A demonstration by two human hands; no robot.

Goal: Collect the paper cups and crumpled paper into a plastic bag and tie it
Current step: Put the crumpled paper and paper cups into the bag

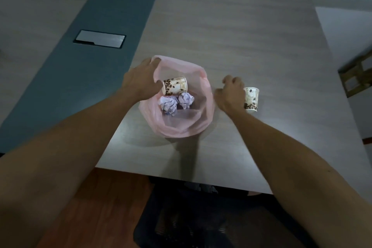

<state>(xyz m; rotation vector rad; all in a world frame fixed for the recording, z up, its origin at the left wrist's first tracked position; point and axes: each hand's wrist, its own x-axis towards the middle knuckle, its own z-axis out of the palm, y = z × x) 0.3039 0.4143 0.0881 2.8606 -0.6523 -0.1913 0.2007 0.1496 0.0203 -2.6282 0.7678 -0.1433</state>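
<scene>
A pink plastic bag (181,125) is gaping open, holding two crumpled paper balls (168,105) and a sideways bean-printed cup (174,85), while another cup (251,99) is standing just beside it.

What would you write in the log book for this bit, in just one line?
left hand: holds pink bag open | in bag: one paper cup, two crumpled papers | right hand: grips second cup on table | bag untied

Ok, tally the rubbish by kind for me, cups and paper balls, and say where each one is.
Paper cups: 2, one lying in the pink bag at, one on the table at by the right hand.
Crumpled paper balls: 2, both in the bag, at and.
Total: 4
</scene>
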